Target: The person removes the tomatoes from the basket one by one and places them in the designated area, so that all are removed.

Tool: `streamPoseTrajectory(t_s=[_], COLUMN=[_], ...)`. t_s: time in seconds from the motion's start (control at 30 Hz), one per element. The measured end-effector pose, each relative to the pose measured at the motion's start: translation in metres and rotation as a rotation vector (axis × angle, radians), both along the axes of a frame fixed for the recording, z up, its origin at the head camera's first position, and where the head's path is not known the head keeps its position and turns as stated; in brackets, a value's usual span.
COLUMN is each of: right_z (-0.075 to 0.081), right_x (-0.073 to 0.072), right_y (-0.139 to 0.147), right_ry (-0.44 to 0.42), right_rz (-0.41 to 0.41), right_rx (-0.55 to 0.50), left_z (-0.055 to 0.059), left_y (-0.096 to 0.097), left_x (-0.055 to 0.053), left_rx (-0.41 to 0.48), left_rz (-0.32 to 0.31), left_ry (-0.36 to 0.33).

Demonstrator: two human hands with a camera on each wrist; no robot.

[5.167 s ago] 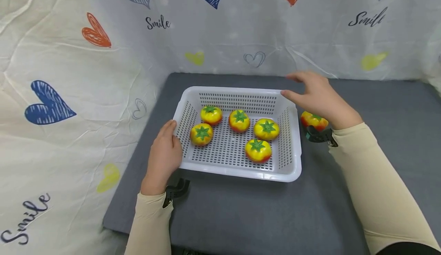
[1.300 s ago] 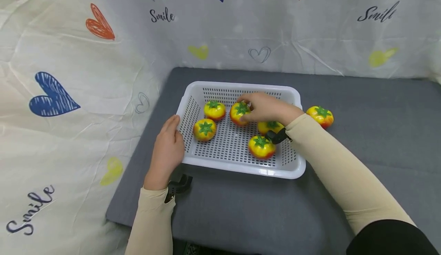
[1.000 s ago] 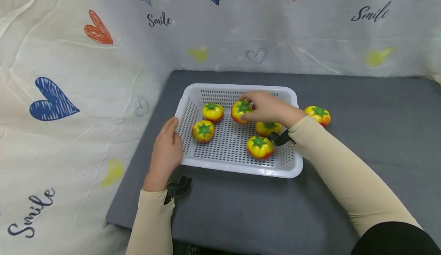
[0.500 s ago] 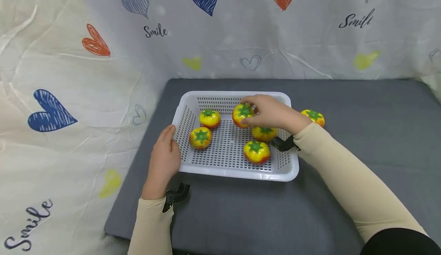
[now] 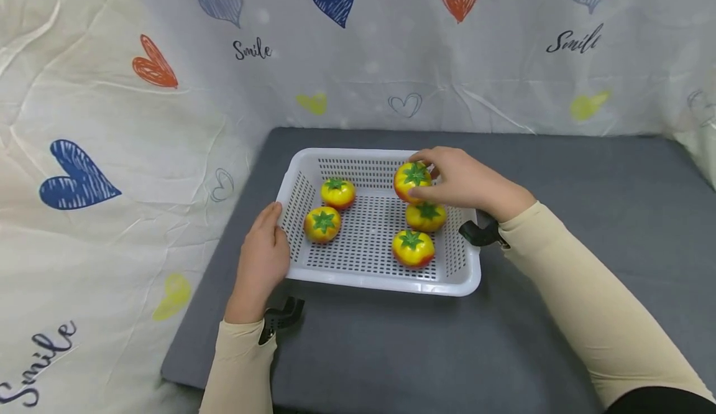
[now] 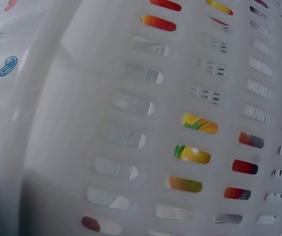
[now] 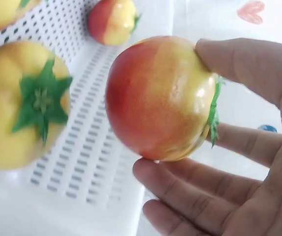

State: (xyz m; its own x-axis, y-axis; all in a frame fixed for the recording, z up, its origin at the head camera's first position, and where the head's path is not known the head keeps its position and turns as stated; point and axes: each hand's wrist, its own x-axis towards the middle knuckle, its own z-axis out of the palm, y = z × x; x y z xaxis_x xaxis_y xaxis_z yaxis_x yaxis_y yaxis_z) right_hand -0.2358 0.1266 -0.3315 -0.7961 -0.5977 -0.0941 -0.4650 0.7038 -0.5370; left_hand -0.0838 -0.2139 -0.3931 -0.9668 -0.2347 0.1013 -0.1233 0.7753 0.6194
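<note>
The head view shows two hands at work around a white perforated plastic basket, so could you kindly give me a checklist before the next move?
1. Right hand holds the round, shiny yellow-and-red fruit with green leaves: ok, pinched between thumb and fingers.
2. Held fruit apart from the similar yellow fruit nearest it: ok, the right wrist view shows a gap.
3. Left hand touching the white perforated plastic basket: ok, at its left end.
4. Left hand pressing firmly: cannot tell.
5. Held fruit beyond the basket's rim, should it leave: not ok, the head view shows it within the outline.
</note>
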Motion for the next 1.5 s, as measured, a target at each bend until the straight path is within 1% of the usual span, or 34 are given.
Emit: streamPoseTrajectory(t_s=[0.17,0.4,0.6,0.8,0.9,1.13,1.27,1.5], right_z=[0.006,0.012,0.014,0.014,0.014,0.012,0.009,-0.003], right_x=[-0.001,0.004,0.008,0.007,0.007,0.008,0.008,0.008], right_y=[0.011,0.025,0.039,0.055,0.066,0.089,0.102,0.126], right_ry=[0.014,0.007,0.031,0.033,0.036,0.026,0.034,0.034], right_rz=[-0.013,-0.052,-0.082,-0.135,-0.162,-0.224,-0.246,-0.282], right_rx=[0.018,-0.003,-0.027,-0.031,-0.03,-0.014,-0.021,-0.026], left_z=[-0.002,-0.002,0.001,0.001,0.001,0.002,0.003,0.0], left_y=[-0.002,-0.004,-0.004,-0.003,-0.001,0.001,0.001,0.002], left_x=[0.002,0.004,0.005,0.005,0.004,0.002,0.002,0.0], left_rx=[0.007,-0.001,0.004,0.011,0.02,0.025,0.023,0.033], left_rz=[0.008,0.023,0.019,0.033,0.03,0.021,0.018,0.013], left_ry=[0.015,0.014,0.015,0.006,0.005,0.003,0.005,-0.004])
